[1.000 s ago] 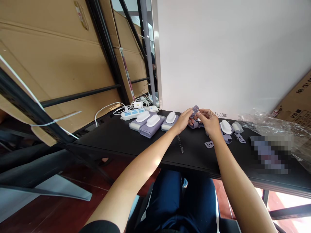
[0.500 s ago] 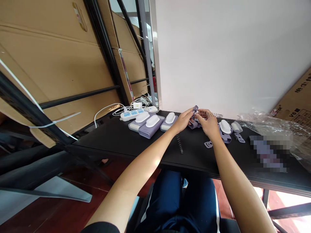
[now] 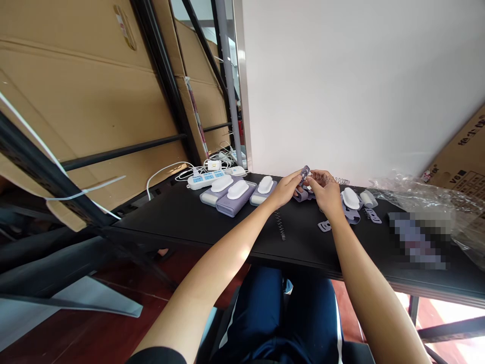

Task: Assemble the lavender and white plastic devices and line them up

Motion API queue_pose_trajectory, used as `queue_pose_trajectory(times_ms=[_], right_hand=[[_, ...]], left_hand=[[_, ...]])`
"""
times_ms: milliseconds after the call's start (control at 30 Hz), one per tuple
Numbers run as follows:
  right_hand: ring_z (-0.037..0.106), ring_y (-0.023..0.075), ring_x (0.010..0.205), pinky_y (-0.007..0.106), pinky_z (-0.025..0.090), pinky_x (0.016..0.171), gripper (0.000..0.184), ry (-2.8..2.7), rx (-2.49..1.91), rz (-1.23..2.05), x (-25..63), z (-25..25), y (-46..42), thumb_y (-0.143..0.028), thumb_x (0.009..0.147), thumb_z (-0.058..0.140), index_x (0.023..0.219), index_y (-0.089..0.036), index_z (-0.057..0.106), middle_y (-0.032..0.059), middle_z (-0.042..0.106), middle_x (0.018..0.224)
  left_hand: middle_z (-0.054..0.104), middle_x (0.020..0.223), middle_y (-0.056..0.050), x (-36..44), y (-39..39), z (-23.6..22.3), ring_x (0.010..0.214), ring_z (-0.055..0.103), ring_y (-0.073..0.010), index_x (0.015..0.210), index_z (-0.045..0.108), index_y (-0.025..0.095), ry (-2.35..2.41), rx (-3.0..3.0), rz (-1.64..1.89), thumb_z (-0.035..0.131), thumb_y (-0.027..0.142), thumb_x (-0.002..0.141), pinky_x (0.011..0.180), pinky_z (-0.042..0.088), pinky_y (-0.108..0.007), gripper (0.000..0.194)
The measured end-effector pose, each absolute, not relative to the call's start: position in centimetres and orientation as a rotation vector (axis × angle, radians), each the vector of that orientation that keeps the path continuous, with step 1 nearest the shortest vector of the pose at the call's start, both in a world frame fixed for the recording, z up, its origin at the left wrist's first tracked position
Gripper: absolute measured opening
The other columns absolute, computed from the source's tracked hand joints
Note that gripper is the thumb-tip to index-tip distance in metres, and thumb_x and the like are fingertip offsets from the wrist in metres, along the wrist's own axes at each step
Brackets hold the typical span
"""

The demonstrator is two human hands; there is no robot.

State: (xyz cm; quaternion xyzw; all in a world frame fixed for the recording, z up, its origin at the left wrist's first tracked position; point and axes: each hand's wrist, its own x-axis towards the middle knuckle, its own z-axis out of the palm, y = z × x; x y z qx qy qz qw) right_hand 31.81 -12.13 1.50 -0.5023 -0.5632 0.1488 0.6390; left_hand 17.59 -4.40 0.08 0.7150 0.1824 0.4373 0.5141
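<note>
My left hand (image 3: 286, 188) pinches a small purple plastic part (image 3: 305, 172) above the black table (image 3: 197, 217). Right next to it, my right hand (image 3: 326, 192) is closed on the end of a thin wire spring (image 3: 335, 179) that stretches off to the right and meets the purple part. Both hands are held close together near the table's far edge. A second spring (image 3: 281, 225) lies loose on the table below my left wrist.
Three purple-and-white devices (image 3: 237, 194) lie left of my hands, with a white power strip (image 3: 206, 178) and cables behind them. More white and purple pieces (image 3: 351, 202) sit right of my hands. Crinkled clear plastic (image 3: 428, 202) and a cardboard box (image 3: 462, 159) are at the right.
The view shifted slightly. My hands stayed together on the purple part and spring, with only small finger movement.
</note>
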Motion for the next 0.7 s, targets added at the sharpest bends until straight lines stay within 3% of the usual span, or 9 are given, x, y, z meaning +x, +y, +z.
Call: queue_pose_trajectory(times_ms=[267,700], right_hand=[[0.073,0.0205,0.078,0.036,0.059,0.073,0.037,-1.209,-1.142,0.397,31.62,1.76,-12.32,-0.05,0.082,0.072,0.104,-0.022,0.064,0.0073,0.075,0.105],[0.072,0.0212,0.087,0.036,0.06,0.073,0.032,-1.28,-1.164,0.345,31.87,1.28,-12.03,-0.044,0.085,0.069,0.109,-0.026,0.06,0.005,0.073,0.106]], left_hand=[[0.074,0.108,-0.009,17.47,-4.46,0.17,0.077,0.068,-0.0157,0.144,0.059,0.019,0.394,1.768,0.999,0.052,0.045,0.1,0.063,0.05,-0.025,0.051],[0.074,0.087,-0.006,17.1,-4.77,0.48,0.08,0.072,-0.0185,0.145,0.054,0.017,0.332,1.854,0.952,0.059,0.037,0.097,0.068,0.052,-0.026,0.052]])
